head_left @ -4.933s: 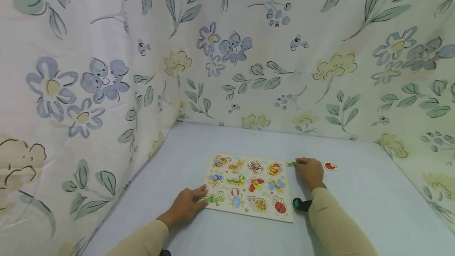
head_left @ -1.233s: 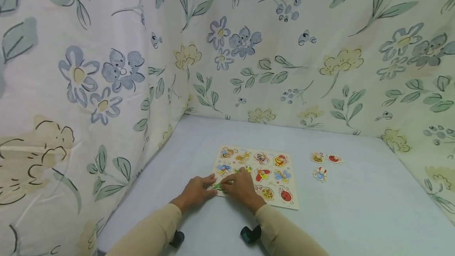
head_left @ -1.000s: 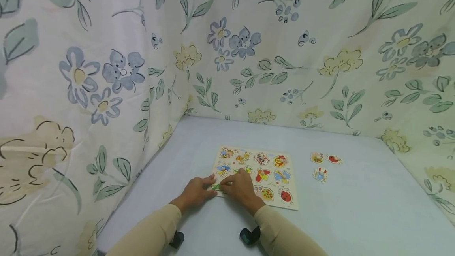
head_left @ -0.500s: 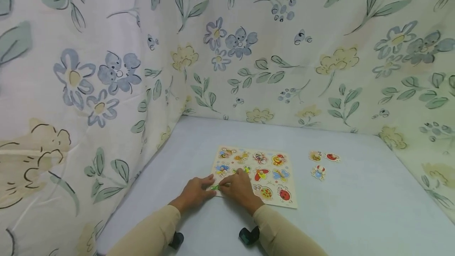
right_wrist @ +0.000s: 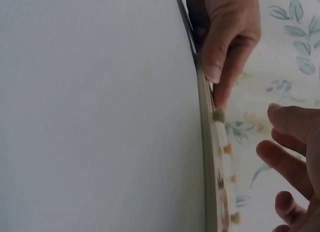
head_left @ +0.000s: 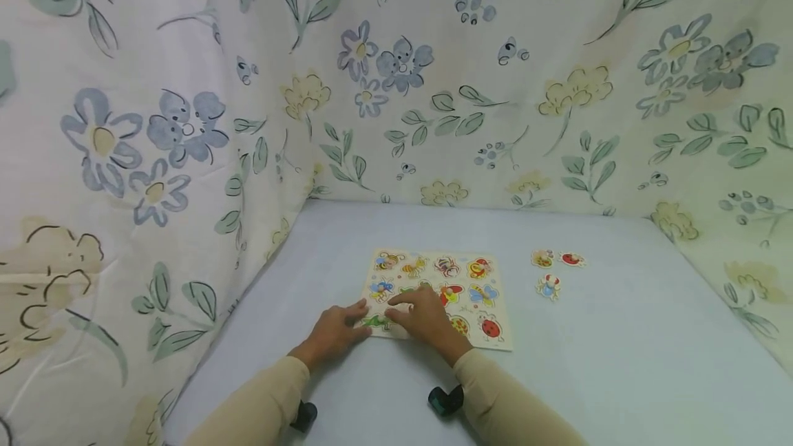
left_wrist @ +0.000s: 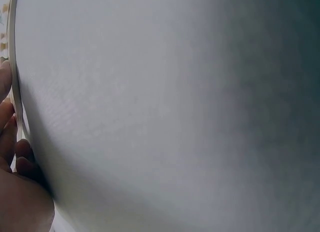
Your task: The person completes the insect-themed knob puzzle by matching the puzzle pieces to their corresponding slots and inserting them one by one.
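A pale wooden peg puzzle board (head_left: 503, 334) with colourful insect pictures lies on the table in the head view. At its lower left corner is a green grasshopper puzzle piece (head_left: 374, 322). My left hand (head_left: 333, 333) holds that corner; the right wrist view shows its thumb along the board's edge (right_wrist: 205, 137) and a finger reaching over the top by a knob (right_wrist: 218, 115). My right hand (head_left: 429, 321) hovers over the lower middle of the board, thumb and fingers apart, holding nothing. It hides some of the insects. In the left wrist view only part of the left hand (left_wrist: 22, 202) shows.
Right of the board lie three loose pieces: a spotted yellow bug (head_left: 542, 258), a red ladybug (head_left: 572, 259) and a blue beetle with a red-and-white head (head_left: 548, 287). Floral curtains (head_left: 446, 122) stand behind and left of the white table (head_left: 619, 336).
My right hand has brought the green grasshopper piece from the board's right side to its lower left corner, then let go and lifted slightly away. My left hand stays at that corner.
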Motion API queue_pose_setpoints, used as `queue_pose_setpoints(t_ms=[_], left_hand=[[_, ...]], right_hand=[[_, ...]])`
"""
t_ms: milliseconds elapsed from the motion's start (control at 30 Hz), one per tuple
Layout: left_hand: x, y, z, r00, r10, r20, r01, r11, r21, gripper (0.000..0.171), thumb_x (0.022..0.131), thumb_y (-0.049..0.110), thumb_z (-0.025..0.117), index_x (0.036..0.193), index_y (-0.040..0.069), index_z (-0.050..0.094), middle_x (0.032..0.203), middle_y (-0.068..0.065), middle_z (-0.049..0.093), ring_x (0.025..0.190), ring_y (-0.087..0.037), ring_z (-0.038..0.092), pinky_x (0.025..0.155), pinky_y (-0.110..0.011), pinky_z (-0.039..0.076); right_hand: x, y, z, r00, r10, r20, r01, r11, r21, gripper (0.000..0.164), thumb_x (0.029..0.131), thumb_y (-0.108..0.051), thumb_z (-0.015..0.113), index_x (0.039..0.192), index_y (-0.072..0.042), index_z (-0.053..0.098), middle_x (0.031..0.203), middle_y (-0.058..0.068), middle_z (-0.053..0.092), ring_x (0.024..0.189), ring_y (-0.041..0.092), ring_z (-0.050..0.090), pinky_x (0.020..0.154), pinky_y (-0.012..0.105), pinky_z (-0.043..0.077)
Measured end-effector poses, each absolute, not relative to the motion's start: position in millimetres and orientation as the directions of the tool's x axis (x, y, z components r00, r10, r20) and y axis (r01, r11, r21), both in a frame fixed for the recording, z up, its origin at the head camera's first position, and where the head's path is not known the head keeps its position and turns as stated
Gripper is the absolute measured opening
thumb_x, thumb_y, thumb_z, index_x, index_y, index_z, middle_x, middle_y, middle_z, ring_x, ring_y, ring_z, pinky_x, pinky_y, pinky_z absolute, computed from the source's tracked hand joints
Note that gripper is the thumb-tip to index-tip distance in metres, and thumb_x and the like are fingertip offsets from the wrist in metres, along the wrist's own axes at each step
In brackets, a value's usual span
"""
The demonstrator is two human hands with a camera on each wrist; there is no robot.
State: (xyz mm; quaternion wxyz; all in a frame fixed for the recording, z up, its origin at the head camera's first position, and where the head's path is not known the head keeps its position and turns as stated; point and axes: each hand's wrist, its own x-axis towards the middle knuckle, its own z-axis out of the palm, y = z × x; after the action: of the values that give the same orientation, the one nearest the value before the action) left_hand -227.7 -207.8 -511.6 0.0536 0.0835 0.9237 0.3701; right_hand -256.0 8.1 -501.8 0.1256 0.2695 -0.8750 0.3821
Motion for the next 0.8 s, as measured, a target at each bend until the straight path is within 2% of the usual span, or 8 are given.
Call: queue_pose_setpoints(t_ms=[67, 133, 267, 367, 533, 600, 667, 800], left_hand=[[-228.6, -207.3, -510.8, -0.982, 0.181, -0.051, 0.097, 0.717, 0.691, 0.051, 0.085, 0.027, 0.075, 0.130, 0.008, 0.060, 0.142, 0.003, 0.046, 0.136, -0.030, 0.035, 0.110, -0.053, 0.024], [-229.0, -206.8, -510.2, -0.984, 0.166, -0.064, 0.076, 0.716, 0.694, 0.051, 0.084, 0.027, 0.075, 0.130, 0.009, 0.060, 0.143, 0.005, 0.046, 0.137, -0.030, 0.034, 0.110, -0.053, 0.023], [-229.2, -206.0, -511.9, -0.985, 0.157, -0.073, 0.061, 0.713, 0.699, 0.051, 0.084, 0.026, 0.076, 0.129, 0.009, 0.061, 0.143, 0.005, 0.045, 0.137, -0.031, 0.033, 0.110, -0.054, 0.022], [-229.4, -205.2, -513.0, -0.985, 0.156, -0.079, 0.055, 0.710, 0.702, 0.052, 0.084, 0.026, 0.076, 0.130, 0.009, 0.060, 0.144, 0.005, 0.045, 0.138, -0.030, 0.032, 0.110, -0.054, 0.021], [-229.8, -204.5, -511.1, -0.985, 0.158, -0.076, 0.059, 0.706, 0.706, 0.052, 0.084, 0.026, 0.076, 0.130, 0.009, 0.060, 0.144, 0.005, 0.044, 0.138, -0.030, 0.031, 0.111, -0.053, 0.021], [-229.3, -204.2, -510.0, -0.985, 0.156, -0.072, 0.061, 0.709, 0.703, 0.052, 0.083, 0.025, 0.076, 0.130, 0.009, 0.060, 0.143, 0.005, 0.045, 0.138, -0.030, 0.031, 0.111, -0.054, 0.021], [-228.6, -204.1, -509.5, -0.986, 0.150, -0.077, 0.054, 0.714, 0.698, 0.052, 0.083, 0.026, 0.076, 0.130, 0.009, 0.060, 0.144, 0.005, 0.044, 0.138, -0.030, 0.031, 0.111, -0.054, 0.021], [-226.8, -203.7, -510.0, -0.985, 0.153, -0.079, 0.055, 0.712, 0.700, 0.053, 0.083, 0.026, 0.076, 0.130, 0.010, 0.060, 0.144, 0.004, 0.044, 0.138, -0.032, 0.030, 0.110, -0.055, 0.020]], right_hand=[[-257.3, 14.6, -499.3, -0.832, -0.357, 0.425, -0.554, 0.575, -0.602, 0.016, 0.081, -0.025, 0.079, 0.093, -0.015, 0.079, 0.090, -0.004, 0.072, 0.072, 0.015, 0.046, 0.061, 0.033, 0.044], [-258.2, 21.5, -496.6, -0.847, -0.333, 0.415, -0.531, 0.580, -0.618, 0.019, 0.081, -0.028, 0.079, 0.095, -0.015, 0.079, 0.089, -0.005, 0.071, 0.069, 0.014, 0.042, 0.056, 0.030, 0.039], [-260.3, 37.3, -490.4, -0.860, -0.285, 0.423, -0.507, 0.573, -0.644, 0.023, 0.081, -0.029, 0.079, 0.098, -0.014, 0.078, 0.092, -0.004, 0.072, 0.073, 0.022, 0.048, 0.058, 0.030, 0.040], [-261.7, 51.4, -483.3, -0.854, -0.242, 0.461, -0.511, 0.563, -0.649, 0.022, 0.081, -0.026, 0.080, 0.098, -0.013, 0.078, 0.094, -0.001, 0.073, 0.075, 0.027, 0.049, 0.059, 0.035, 0.041], [-264.7, 78.8, -472.3, -0.830, -0.157, 0.535, -0.521, 0.561, -0.643, 0.022, 0.080, -0.022, 0.081, 0.098, -0.011, 0.077, 0.096, 0.003, 0.073, 0.080, 0.024, 0.055, 0.071, 0.044, 0.047], [-266.6, 90.6, -470.1, -0.834, -0.118, 0.538, -0.503, 0.564, -0.655, 0.022, 0.081, -0.022, 0.080, 0.099, -0.010, 0.077, 0.096, 0.004, 0.073, 0.082, 0.028, 0.057, 0.070, 0.044, 0.048], [-268.9, 103.2, -470.0, -0.854, -0.074, 0.515, -0.454, 0.590, -0.668, 0.023, 0.083, -0.025, 0.078, 0.101, -0.011, 0.077, 0.093, 0.005, 0.072, 0.080, 0.029, 0.054, 0.061, 0.038, 0.044], [-273.0, 132.7, -473.1, -0.895, 0.012, 0.445, -0.337, 0.635, -0.695, 0.029, 0.084, -0.029, 0.077, 0.107, -0.012, 0.075, 0.093, 0.012, 0.066, 0.080, 0.029, 0.048, 0.058, 0.036, 0.039]])
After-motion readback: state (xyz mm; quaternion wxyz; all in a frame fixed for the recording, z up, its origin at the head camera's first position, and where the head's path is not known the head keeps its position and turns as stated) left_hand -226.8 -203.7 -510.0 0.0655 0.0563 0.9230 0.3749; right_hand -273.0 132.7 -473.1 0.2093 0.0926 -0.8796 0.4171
